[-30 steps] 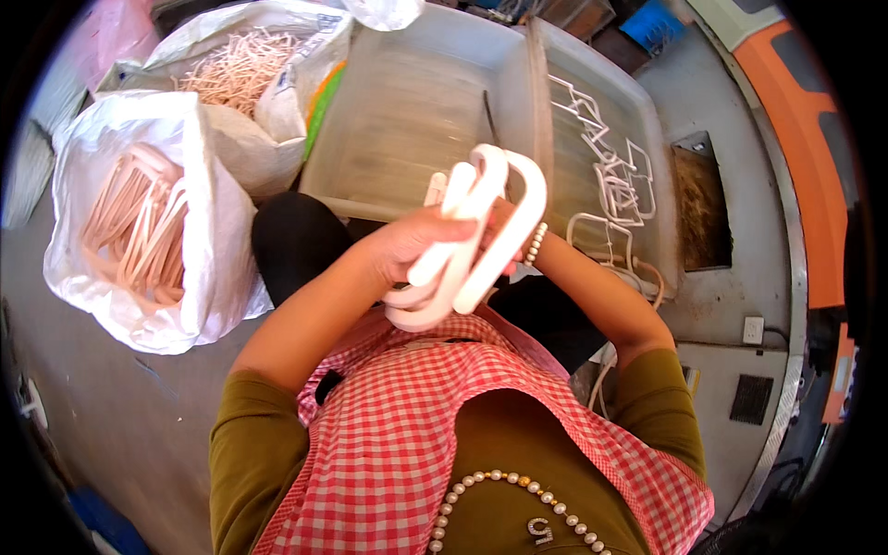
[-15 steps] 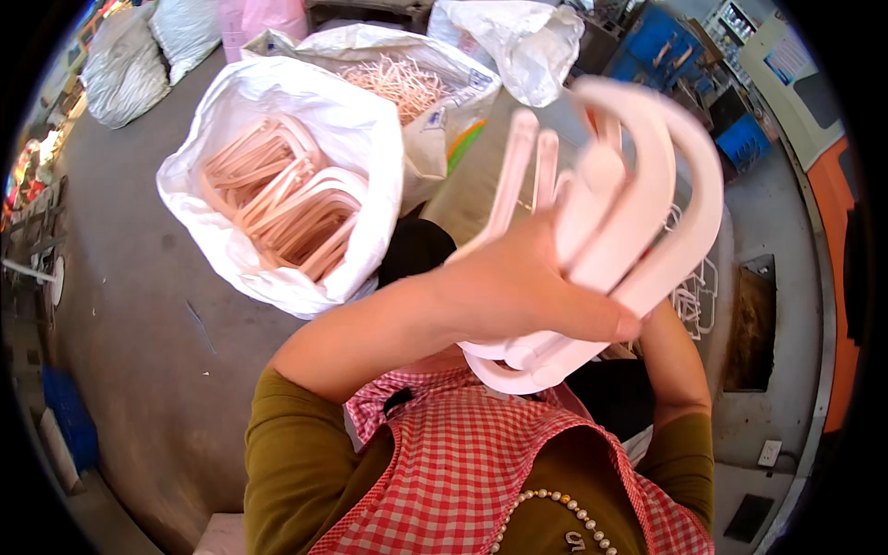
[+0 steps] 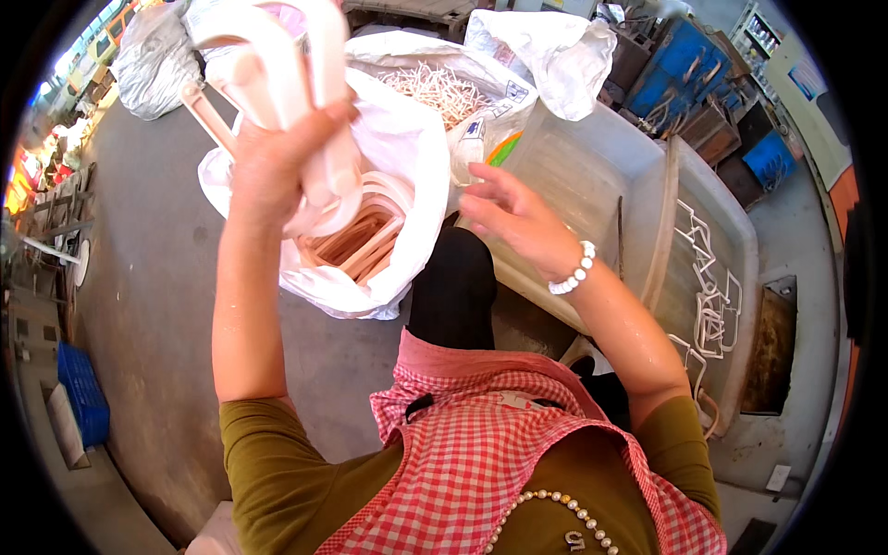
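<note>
My left hand (image 3: 277, 166) is closed round a stack of pale pink curved plastic pieces (image 3: 326, 83), looped like handles. It holds them up over a white woven sack (image 3: 421, 176), whose mouth is open. More pieces of the same kind (image 3: 370, 231) lie inside the sack, partly hidden by my hand and the stack. My right hand (image 3: 525, 222), with a white bead bracelet at the wrist, hovers over the near left edge of a large translucent tub (image 3: 592, 185). Its fingers are apart and slightly bent, with nothing in them.
White bent plastic frames (image 3: 710, 310) lie in the tub's right compartment, beyond a divider (image 3: 659, 240). Behind the first sack stands another white sack (image 3: 509, 106) of thin pale sprues (image 3: 435, 92). Full bags (image 3: 153, 65) sit far left, blue machinery (image 3: 680, 65) far right.
The stack has swung from in front of me, over the tub, to the left above the sack. My right hand, earlier hidden behind the stack, now shows without it.
</note>
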The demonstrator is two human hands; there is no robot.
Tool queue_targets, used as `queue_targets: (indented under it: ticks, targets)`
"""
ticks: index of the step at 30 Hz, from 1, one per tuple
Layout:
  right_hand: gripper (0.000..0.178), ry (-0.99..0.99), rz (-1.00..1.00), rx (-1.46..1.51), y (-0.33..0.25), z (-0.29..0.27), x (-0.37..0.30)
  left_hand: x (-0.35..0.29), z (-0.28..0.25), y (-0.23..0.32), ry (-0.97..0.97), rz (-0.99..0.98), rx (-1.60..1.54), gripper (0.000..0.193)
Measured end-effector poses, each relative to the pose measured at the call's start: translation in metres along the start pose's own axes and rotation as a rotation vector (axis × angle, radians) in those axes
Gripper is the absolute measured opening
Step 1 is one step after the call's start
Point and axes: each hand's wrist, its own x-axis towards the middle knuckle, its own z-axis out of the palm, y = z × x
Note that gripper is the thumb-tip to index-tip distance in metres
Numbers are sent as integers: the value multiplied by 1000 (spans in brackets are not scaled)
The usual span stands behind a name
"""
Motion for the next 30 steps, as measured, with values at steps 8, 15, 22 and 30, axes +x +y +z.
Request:
queue_targets:
  ticks: [8, 15, 22, 30]
  targets:
    - [62, -254, 218, 458, 0, 31, 18, -41, 11, -24, -289, -417, 584, 83]
    - [42, -75, 240, 462, 0, 27, 9, -46, 2, -42, -347, -446, 430, 59]
    - [41, 12, 101, 460, -7, 24, 11, -51, 18, -28, -340, -388, 724, 69]
    - [39, 34, 45, 333, -13, 38, 10, -57, -33, -132, -765, -547, 762, 43]
